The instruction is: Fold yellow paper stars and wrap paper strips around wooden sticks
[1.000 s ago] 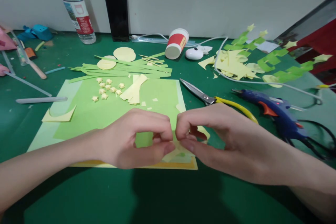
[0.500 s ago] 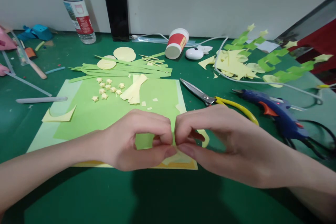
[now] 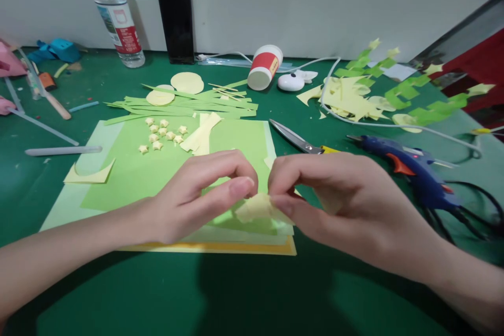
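A small folded strip of pale yellow paper (image 3: 258, 207) is between my hands, just above the front of the stacked paper sheets. My right hand (image 3: 338, 205) pinches its right end between thumb and bent fingers. My left hand (image 3: 200, 194) is closed at its upper left edge, fingers curled against it; the left thumb lies higher, clear of the strip's front. The hidden fingertips are behind the paper. Beyond the left hand, several small folded paper stars (image 3: 161, 131) lie on the green sheet (image 3: 129, 168), beside a bundle of pale yellow strips (image 3: 202, 134).
Scissors (image 3: 295, 139) lie partly behind my right hand, with a blue glue gun (image 3: 413, 163) to their right. Green strips (image 3: 189, 105), a tipped paper cup (image 3: 265, 67) and yellow scraps (image 3: 350, 97) lie farther back. A bottle (image 3: 120, 31) and phone (image 3: 175, 18) stand by the wall.
My left thumb has lifted from the pinch and moved up and left. More of the yellow strip now shows. My right hand keeps its pinch, slightly higher and farther right.
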Available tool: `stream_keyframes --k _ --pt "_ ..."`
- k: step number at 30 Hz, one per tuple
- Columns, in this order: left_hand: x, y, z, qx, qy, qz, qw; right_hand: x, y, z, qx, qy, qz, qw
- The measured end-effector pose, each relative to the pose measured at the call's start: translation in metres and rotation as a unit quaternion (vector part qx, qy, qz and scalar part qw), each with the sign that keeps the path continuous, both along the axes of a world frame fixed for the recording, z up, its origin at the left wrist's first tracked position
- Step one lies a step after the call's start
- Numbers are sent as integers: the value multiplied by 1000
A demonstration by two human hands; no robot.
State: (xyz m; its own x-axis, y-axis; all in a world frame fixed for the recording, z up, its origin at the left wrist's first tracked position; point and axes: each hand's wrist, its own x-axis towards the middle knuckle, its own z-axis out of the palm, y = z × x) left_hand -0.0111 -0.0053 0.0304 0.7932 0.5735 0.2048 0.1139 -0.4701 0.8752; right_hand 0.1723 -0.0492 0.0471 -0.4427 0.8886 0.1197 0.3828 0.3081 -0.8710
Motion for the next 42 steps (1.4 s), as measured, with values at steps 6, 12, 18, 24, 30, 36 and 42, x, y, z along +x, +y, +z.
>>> stream_keyframes --k 6,12,18,24,30,36,42 --pt "3 -1 -4 48 -6 30 998 0 4 0 30 16 -51 998" --pt "3 -2 -5 83 9 -22 996 -3 6 -2 -22 27 -37 999" --pt "4 -1 -4 96 -10 -15 995 -3 5 -2 -11 33 -69 997" --pt "5 0 -5 112 -28 5 993 -4 2 2 -24 37 -101 994" --pt "4 -2 -6 103 -21 37 994 -8 3 -1 -64 102 -139 983" --pt "5 -3 -7 119 -27 48 991 -12 2 -7 -61 134 -168 975" --pt "6 -3 -2 113 2 66 991 -7 4 -6 -33 87 -128 987"
